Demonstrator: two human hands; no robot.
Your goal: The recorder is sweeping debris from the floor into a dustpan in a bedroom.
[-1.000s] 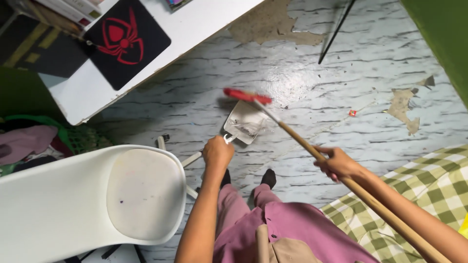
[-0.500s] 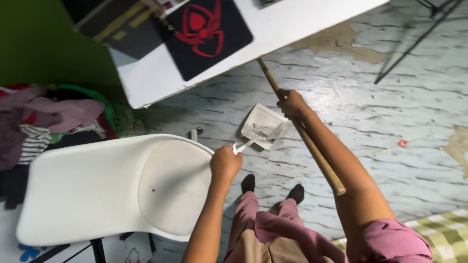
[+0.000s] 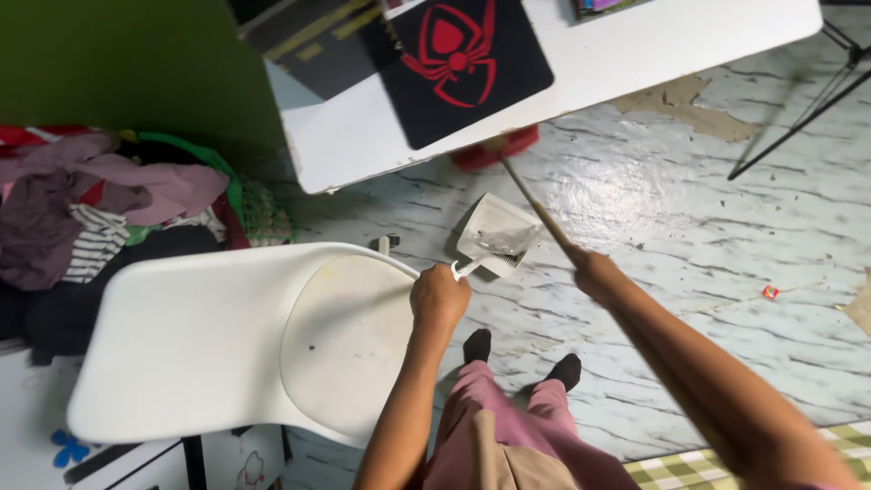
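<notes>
Far off to the left of the left hand (image 3: pixel 439 298) there's a heap of clothes (image 3: pixel 100 209) against the green wall, and right next to that hand sits a white plastic chair (image 3: pixel 245 340), its seat edge just beside the knuckles. The left hand is closed in a fist around the white handle of a dustpan (image 3: pixel 497 239), which rests on the floor just ahead of and to the right of it, mouth tipped toward the broom.

The pan already has a bit of greyish debris in it, so I'd say the sweeping is partway done. The red broom head (image 3: pixel 494 150) is out past the pan, tucked under the edge of the white surface (image 3: pixel 635 54) with the black spider mat (image 3: pixel 463 63) on top. The right hand (image 3: pixel 594 270) is wrapped tight around the wooden broom handle (image 3: pixel 540 210), just right of the pan.

What looks left: a small red scrap (image 3: pixel 770 292) lies on the floor well to the right of the right hand, plus specks scattered around.
</notes>
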